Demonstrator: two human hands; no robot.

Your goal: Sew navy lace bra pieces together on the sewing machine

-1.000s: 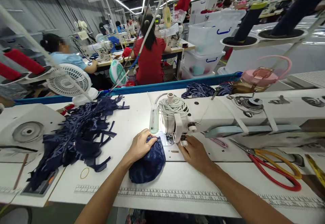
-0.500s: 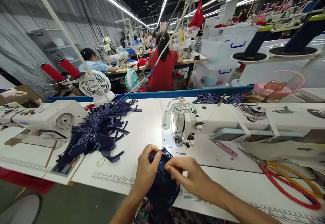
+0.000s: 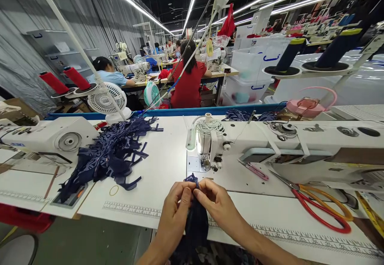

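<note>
Navy cloth [image 3: 197,225] — at white tabletop [image 3: 166,153] edge (strip lights [image 3: 193,1] overhead).

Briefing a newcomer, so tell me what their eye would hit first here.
Probably the heap of navy strips sprawled left of center on the white table. Next, the scissors with red and orange handles at right, and the person in red beyond the table. Low in the middle, the left hand and right hand hold navy cloth.

left hand [image 3: 176,209] pinching; right hand [image 3: 219,204] pinching; hands side by side; forearms [image 3: 258,239] converging
</note>
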